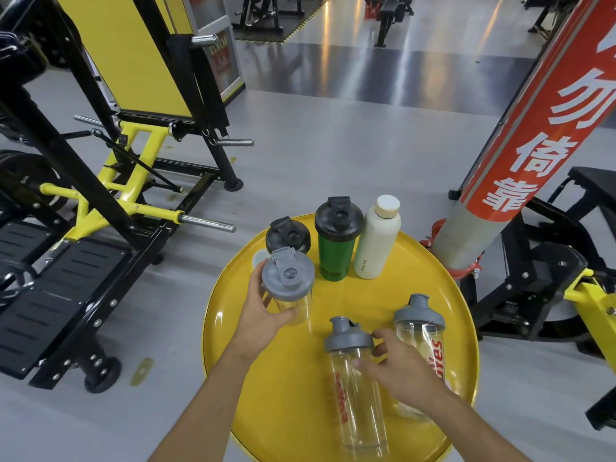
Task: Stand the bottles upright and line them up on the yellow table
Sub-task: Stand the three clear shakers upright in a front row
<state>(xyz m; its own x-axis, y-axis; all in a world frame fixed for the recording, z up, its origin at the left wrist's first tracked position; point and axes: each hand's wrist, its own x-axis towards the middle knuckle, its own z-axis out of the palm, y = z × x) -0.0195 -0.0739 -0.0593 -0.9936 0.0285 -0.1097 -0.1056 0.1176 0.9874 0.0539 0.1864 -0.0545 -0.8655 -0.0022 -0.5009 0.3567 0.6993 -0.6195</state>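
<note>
Six bottles sit on the round yellow table (293,395), which stands on a grey gym floor (316,155). At the far edge three stand upright in a row: a black-lidded bottle (287,235) on the left, a green shaker (336,240) with a black lid in the middle, and a white bottle (377,240) with a cream cap on the right, the green and white ones just beside each other. In front of the black-lidded bottle, and partly hiding it, is a clear bottle (289,288) with a grey flip lid, upright, with the left hand (263,311) wrapped around its body, fingers closed on the far side and thumb on the near side; whether its base touches the table cannot be told. Nearer the camera two more clear bottles with grey lids and red lettering stand upright: the middle bottle (355,388) and, to its right, the right bottle (421,335). The right hand (405,371) reaches in between these two, its fingers spread apart and curled, fingertips touching the middle bottle just under its lid, not clamped around it; the hand covers part of the right bottle's lower body. A yellow and black weight machine (110,161) fills the left side, and a red pillar (533,111) with white characters leans across the right.
</note>
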